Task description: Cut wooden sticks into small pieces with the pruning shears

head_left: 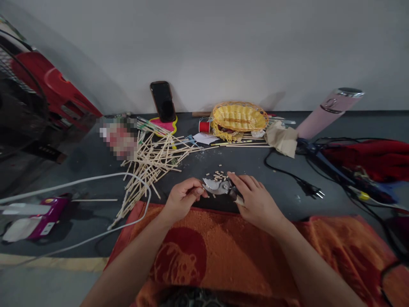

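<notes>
Shears (226, 186): one, just past the near edge of the orange towel (243, 243) at 6 o'clock; probably stiff and fairly heavy, best gripped by the handles (234, 194), clear of the blade (211, 184)
Right hand (257, 202): at 3 o'clock of the shears, curled round the handles
Left hand (182, 198): at 9 o'clock, thumb and fingertips pressed together by the blade tip; I cannot tell what lies between
Cut pieces (219, 175): at 12 o'clock, more than ten, overlapping; likely light, hard, easily rolled, to pinch by the sides
Sticks (159, 160): towards 10 o'clock, too tangled to count; probably light, brittle, held mid-length
Basket (238, 119): one, just past 12 o'clock
Phone (162, 101): one, 11 o'clock
Flask (330, 111): one, 2 o'clock
Plug (309, 188): one, 3 o'clock
</notes>
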Available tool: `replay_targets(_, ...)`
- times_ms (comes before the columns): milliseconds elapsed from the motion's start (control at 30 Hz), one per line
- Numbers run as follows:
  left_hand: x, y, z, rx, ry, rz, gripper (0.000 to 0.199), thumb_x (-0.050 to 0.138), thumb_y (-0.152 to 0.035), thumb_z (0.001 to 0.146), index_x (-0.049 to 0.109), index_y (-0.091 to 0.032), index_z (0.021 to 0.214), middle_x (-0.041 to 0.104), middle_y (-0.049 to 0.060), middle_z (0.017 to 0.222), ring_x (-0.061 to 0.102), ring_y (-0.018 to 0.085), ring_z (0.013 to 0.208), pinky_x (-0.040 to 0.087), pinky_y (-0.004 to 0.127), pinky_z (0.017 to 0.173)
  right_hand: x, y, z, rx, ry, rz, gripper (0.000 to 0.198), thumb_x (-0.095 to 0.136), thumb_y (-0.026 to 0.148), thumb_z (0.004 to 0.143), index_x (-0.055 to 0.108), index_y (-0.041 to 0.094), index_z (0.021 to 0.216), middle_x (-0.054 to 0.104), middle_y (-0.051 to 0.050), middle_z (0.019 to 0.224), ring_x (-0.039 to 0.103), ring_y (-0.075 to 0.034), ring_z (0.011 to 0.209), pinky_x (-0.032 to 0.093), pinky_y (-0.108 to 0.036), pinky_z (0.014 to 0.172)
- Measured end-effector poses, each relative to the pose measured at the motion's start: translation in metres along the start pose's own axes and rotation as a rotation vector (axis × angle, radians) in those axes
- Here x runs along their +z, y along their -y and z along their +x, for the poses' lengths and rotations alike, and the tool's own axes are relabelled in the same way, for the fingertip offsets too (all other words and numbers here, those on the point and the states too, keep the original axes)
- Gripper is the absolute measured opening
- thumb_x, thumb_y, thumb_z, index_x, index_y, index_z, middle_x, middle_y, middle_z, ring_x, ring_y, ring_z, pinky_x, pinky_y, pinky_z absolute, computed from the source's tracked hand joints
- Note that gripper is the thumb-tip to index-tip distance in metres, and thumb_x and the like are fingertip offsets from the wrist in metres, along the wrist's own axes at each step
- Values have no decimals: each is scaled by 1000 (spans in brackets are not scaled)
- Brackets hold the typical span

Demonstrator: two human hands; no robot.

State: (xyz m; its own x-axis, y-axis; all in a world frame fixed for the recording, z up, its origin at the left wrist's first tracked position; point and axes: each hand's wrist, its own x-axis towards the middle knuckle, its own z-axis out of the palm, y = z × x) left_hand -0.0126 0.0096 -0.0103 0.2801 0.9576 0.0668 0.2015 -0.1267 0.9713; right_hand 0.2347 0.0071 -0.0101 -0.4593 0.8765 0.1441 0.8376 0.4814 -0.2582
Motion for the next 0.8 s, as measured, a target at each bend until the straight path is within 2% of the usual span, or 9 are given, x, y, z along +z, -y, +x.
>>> replay_targets(333,1,0,0,27,-29,46,21,52,-25,90,64,-16,76,65,2,74,53,10,61,42,21,59,-1,-3,0,-5,13,-15,61,45,17,86,30,22,145,54,-12,122,49,-27,108,42,-42,89)
replay_targets(800,0,-4,0,-9,51,-41,25,50,-27,91,60,-14,72,63,3,70,51,9,58,42,20,57,-7,1,0,-9,-33,-62,64,49,20,84,30,20,145,53,-12,124,48,-28,107,41,-42,87)
